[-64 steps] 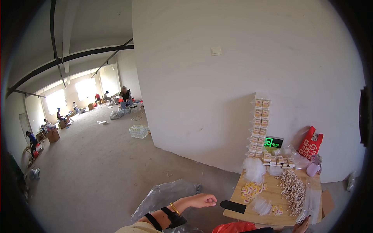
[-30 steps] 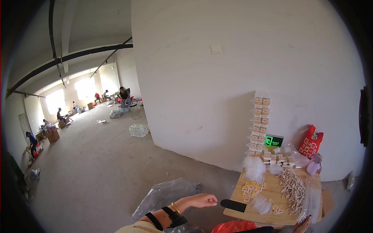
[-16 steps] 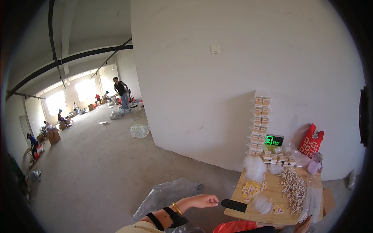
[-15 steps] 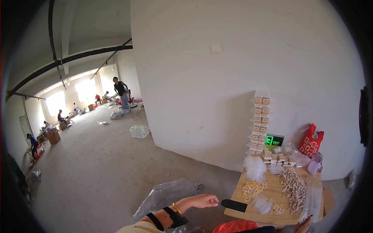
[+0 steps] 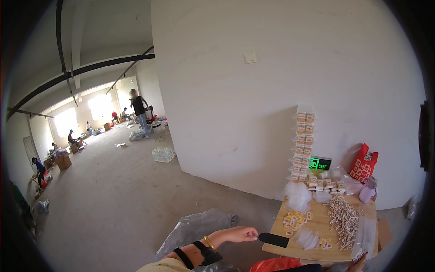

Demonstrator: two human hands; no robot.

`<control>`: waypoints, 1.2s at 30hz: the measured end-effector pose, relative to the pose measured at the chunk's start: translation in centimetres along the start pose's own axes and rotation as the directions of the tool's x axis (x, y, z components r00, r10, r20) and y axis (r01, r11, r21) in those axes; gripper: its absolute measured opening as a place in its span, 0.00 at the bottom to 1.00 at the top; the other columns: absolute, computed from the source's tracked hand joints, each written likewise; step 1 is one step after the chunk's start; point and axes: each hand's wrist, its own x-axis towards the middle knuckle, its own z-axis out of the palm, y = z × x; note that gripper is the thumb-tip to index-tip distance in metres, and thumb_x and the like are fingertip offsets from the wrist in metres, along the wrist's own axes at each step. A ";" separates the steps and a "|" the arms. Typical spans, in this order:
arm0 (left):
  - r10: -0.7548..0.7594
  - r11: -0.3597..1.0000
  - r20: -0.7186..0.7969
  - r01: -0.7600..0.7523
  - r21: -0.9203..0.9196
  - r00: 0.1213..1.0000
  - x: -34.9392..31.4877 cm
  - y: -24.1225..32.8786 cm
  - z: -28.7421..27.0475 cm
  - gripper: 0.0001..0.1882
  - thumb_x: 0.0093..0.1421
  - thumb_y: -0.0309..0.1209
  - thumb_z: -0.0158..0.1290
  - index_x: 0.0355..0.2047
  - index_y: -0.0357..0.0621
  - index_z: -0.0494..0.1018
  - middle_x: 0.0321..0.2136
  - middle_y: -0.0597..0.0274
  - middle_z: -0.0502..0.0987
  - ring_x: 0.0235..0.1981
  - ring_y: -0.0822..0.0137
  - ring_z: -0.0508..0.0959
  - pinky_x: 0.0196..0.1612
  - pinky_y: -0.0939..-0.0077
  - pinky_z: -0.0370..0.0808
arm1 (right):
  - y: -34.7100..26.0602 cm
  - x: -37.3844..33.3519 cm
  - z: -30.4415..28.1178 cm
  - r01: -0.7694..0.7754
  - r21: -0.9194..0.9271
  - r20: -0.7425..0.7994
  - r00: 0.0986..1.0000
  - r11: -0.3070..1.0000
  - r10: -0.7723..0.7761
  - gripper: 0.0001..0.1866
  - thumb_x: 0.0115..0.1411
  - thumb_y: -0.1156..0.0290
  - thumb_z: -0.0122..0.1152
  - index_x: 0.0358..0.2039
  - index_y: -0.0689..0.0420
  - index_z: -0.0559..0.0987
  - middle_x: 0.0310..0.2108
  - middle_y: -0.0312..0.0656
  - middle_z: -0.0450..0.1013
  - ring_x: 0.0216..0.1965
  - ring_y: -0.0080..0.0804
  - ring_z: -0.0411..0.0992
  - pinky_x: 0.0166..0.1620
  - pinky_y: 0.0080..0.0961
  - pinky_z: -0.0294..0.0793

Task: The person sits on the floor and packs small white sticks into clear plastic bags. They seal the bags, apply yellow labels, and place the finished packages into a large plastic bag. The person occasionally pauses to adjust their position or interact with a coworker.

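My left hand is closed, fingers curled, its fingertips right at the end of a flat black round-ended strip that juts past the table's left edge. Whether anything sits in those fingers is too small to make out. At the table's near right corner my right hand is partly cut off by the lower edge, closed around a few white-tipped cotton swabs. A big heap of cotton swabs lies just beyond it. Small yellow-and-white cards and clear plastic bags lie between the hands.
On the wooden table stand a tall stack of packed boxes, a lit green sign, a red bag and a lilac bottle. Plastic sheeting covers floor at left. A person stands farther back.
My left hand has shifted slightly right, up to the black strip's end. My right hand has moved slightly right. The standing person in the background has turned and straightened.
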 end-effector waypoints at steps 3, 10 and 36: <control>0.012 1.000 -0.020 -0.012 -0.017 1.000 -0.2 0.0 0.1 0.22 0.65 0.46 0.48 0.50 0.41 0.68 0.39 0.56 0.76 0.40 0.62 0.76 0.44 0.70 0.73 | -0.6 0.2 -0.1 -0.026 0.047 -0.003 1.000 0.999 0.026 0.28 0.58 0.62 0.56 0.57 0.60 0.64 0.43 0.52 0.71 0.42 0.44 0.70 0.46 0.39 0.68; -0.013 1.000 0.018 0.013 0.000 1.000 -0.9 -0.5 0.1 0.22 0.65 0.45 0.48 0.52 0.42 0.67 0.41 0.58 0.75 0.41 0.66 0.75 0.45 0.72 0.72 | -2.7 -0.6 -0.6 -0.154 0.369 -0.028 0.984 0.917 0.177 0.21 0.62 0.60 0.53 0.51 0.60 0.69 0.39 0.45 0.73 0.39 0.33 0.72 0.43 0.29 0.71; 0.344 0.913 0.791 -0.377 -0.156 0.506 18.1 17.0 24.1 0.14 0.63 0.31 0.51 0.48 0.38 0.70 0.35 0.61 0.76 0.37 0.72 0.76 0.43 0.78 0.74 | -10.0 -46.7 -26.4 0.144 0.517 -0.841 -0.095 0.844 0.532 0.13 0.66 0.58 0.47 0.32 0.53 0.71 0.23 0.34 0.71 0.17 0.22 0.69 0.15 0.18 0.65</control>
